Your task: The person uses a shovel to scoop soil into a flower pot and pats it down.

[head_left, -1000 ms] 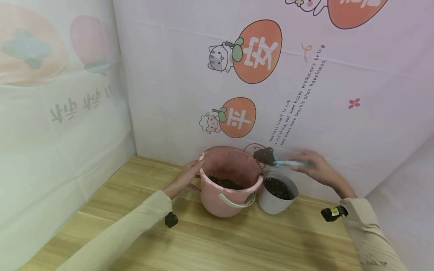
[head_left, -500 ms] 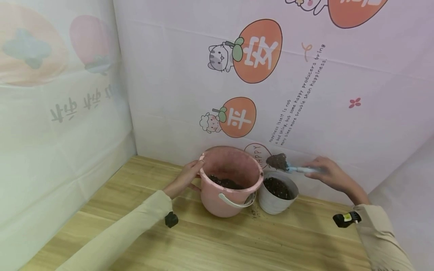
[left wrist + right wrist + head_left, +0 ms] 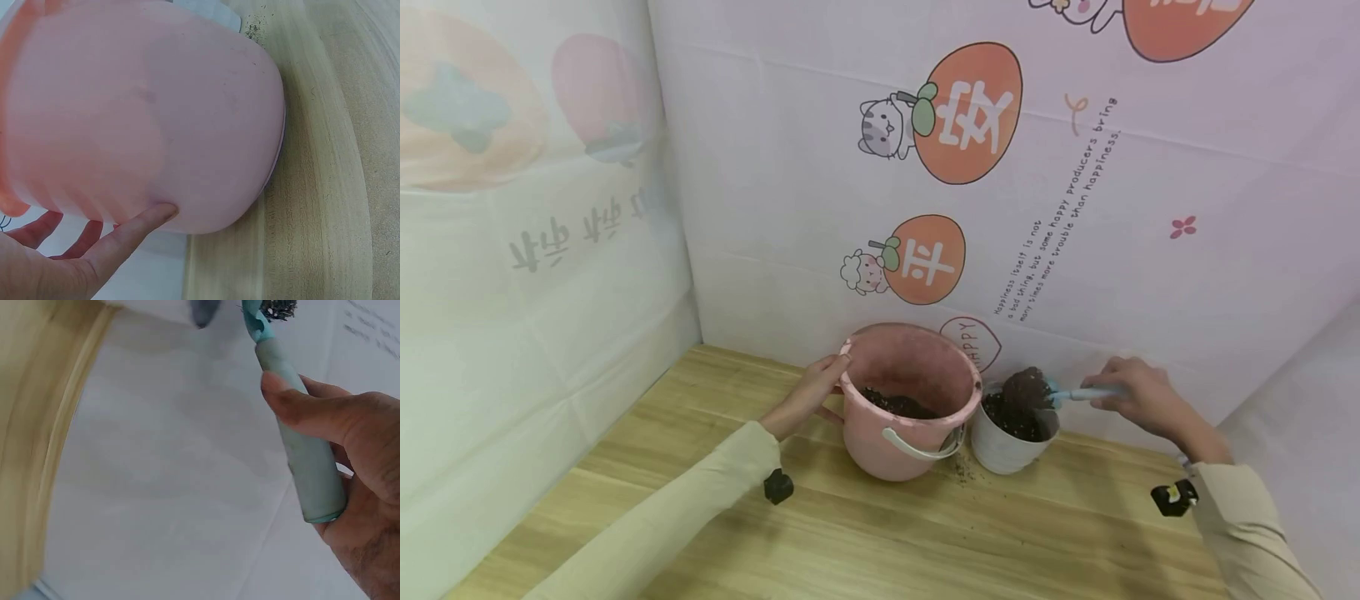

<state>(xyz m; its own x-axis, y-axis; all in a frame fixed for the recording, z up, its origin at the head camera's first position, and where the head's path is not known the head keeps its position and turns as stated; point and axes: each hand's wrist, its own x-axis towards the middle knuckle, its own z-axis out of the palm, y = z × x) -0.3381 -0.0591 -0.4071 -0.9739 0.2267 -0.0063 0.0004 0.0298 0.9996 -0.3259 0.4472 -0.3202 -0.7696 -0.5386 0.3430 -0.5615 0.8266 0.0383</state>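
A pink bucket [image 3: 880, 450] with dark soil [image 3: 898, 406] low inside stands against the back wall. My left hand [image 3: 808, 398] holds it at its left side, near the rim; in the left wrist view the thumb [image 3: 140, 228] presses on the bucket's wall. My right hand [image 3: 1146, 398] grips the pale blue handle of a small garden trowel [image 3: 306, 462]. A heap of soil [image 3: 1026, 388] covers the trowel's blade, over the mouth of a white flowerpot [image 3: 1006, 450]. Dark soil partly fills that pot, just right of the bucket.
Soil crumbs [image 3: 962, 468] lie scattered on the wooden table [image 3: 865, 542] in front of the bucket and pot. The bucket's white carrying handle [image 3: 917, 450] hangs down its front. A printed white cloth [image 3: 820, 167] walls off the back and sides.
My right hand has carried the loaded trowel rightward and down, from beside the bucket's rim to over the pot. Crumbs have appeared on the table. My left hand has stayed on the bucket.
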